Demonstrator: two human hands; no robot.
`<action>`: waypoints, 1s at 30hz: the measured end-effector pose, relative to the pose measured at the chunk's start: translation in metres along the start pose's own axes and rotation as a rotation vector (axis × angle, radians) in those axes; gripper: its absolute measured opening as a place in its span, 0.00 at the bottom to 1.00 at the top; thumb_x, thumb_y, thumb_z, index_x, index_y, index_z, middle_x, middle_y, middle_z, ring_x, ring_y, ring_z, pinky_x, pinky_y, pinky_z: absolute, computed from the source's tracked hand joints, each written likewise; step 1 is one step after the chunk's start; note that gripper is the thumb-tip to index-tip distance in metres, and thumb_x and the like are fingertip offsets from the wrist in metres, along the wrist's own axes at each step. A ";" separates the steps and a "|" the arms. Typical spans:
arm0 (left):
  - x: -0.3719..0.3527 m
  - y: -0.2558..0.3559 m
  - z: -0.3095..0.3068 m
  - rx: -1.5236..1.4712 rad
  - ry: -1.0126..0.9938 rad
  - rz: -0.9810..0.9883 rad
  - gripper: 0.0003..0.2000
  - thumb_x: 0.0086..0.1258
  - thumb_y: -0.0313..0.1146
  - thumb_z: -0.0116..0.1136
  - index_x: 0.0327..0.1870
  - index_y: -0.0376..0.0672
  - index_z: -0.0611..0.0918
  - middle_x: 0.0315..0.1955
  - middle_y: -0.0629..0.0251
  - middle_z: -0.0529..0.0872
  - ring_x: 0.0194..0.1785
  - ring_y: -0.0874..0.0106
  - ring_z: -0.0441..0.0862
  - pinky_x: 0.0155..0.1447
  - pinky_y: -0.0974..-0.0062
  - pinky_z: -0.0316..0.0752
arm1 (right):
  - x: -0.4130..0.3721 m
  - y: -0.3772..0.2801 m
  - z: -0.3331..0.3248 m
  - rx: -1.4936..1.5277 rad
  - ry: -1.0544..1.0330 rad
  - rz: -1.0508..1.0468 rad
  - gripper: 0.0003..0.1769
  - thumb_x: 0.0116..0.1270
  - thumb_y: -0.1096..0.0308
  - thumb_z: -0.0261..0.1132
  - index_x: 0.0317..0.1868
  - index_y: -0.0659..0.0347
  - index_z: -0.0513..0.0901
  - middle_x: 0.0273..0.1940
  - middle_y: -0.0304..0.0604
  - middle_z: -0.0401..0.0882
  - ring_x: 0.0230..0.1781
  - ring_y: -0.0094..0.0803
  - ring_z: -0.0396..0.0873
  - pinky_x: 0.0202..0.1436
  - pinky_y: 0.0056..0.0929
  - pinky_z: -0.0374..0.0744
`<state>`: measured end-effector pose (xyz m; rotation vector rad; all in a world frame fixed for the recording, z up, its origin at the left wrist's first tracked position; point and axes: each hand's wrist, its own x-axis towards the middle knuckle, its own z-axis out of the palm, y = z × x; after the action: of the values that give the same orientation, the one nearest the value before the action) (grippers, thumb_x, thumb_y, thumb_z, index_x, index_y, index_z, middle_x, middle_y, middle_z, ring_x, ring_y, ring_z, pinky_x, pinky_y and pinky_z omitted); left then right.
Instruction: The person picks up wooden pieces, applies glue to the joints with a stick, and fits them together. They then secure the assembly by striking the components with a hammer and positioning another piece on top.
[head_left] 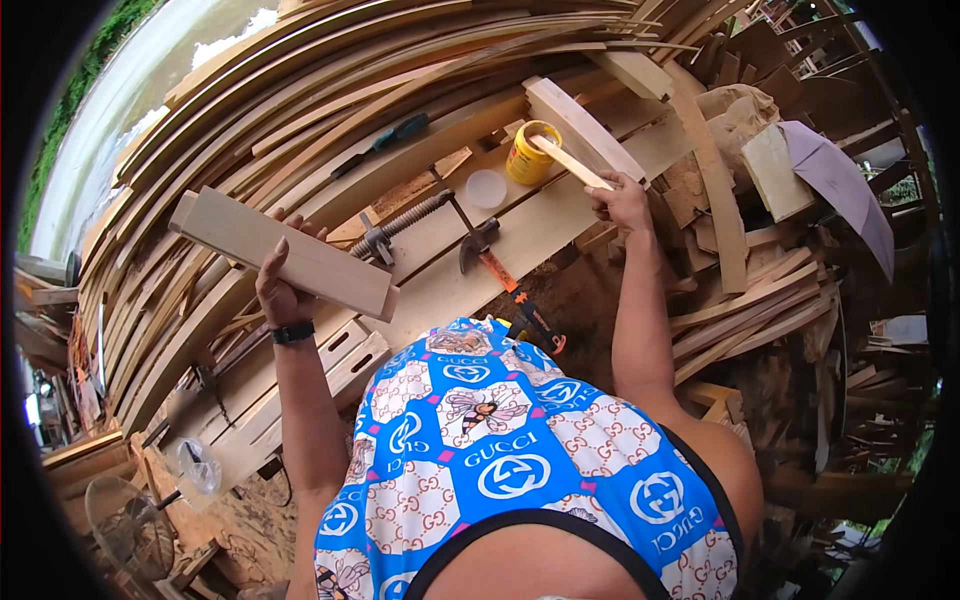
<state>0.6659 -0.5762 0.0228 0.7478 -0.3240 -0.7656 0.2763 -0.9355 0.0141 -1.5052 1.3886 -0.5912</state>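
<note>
My left hand (285, 275), with a dark watch at the wrist, is wrapped round a thick pale wooden block (290, 252), held up over the bench. My right hand (625, 203) grips the near end of a flat wooden stick (570, 160). The stick's far end reaches the mouth of an open yellow tub (530, 158). Beside the tub lies its round whitish lid (486, 188). Behind the stick, another pale wooden block (585, 128) rests on the bench (440, 300).
A hammer (515, 292) with an orange and black handle lies across the bench edge, close to a metal clamp (400, 225). A green-handled tool (385, 140) is farther back. Long wooden strips (290, 90) are piled behind; more strips (755, 300) lie at the right.
</note>
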 end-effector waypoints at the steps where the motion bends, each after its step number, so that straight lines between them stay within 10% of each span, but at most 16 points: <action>1: -0.002 0.001 0.000 0.004 0.002 0.004 0.37 0.65 0.31 0.66 0.76 0.39 0.65 0.55 0.52 0.83 0.57 0.59 0.83 0.70 0.48 0.77 | 0.001 -0.004 0.003 0.249 -0.028 -0.033 0.27 0.59 0.73 0.77 0.59 0.66 0.81 0.35 0.41 0.87 0.20 0.22 0.81 0.29 0.25 0.84; 5: -0.005 -0.005 -0.001 0.040 0.030 -0.059 0.38 0.65 0.34 0.69 0.76 0.38 0.67 0.52 0.55 0.83 0.55 0.61 0.83 0.62 0.53 0.82 | 0.005 -0.018 0.023 0.765 0.005 -0.110 0.21 0.63 0.66 0.77 0.54 0.63 0.82 0.34 0.37 0.85 0.21 0.21 0.79 0.26 0.21 0.82; 10: -0.012 -0.009 -0.001 0.030 0.007 -0.082 0.36 0.67 0.36 0.70 0.74 0.35 0.69 0.51 0.55 0.84 0.55 0.62 0.84 0.60 0.53 0.83 | 0.032 -0.010 0.064 0.422 0.197 -0.216 0.18 0.74 0.57 0.69 0.52 0.63 0.83 0.35 0.42 0.88 0.24 0.25 0.85 0.29 0.23 0.84; 30: -0.024 -0.006 -0.010 0.069 0.037 -0.038 0.37 0.69 0.40 0.68 0.75 0.32 0.68 0.54 0.53 0.84 0.56 0.62 0.84 0.62 0.57 0.81 | 0.069 0.007 0.080 0.671 0.261 -0.226 0.14 0.72 0.68 0.62 0.53 0.67 0.80 0.40 0.50 0.88 0.32 0.36 0.90 0.37 0.27 0.88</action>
<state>0.6513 -0.5565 0.0113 0.8337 -0.3051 -0.7786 0.3571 -0.9739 -0.0424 -1.0588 1.0502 -1.2876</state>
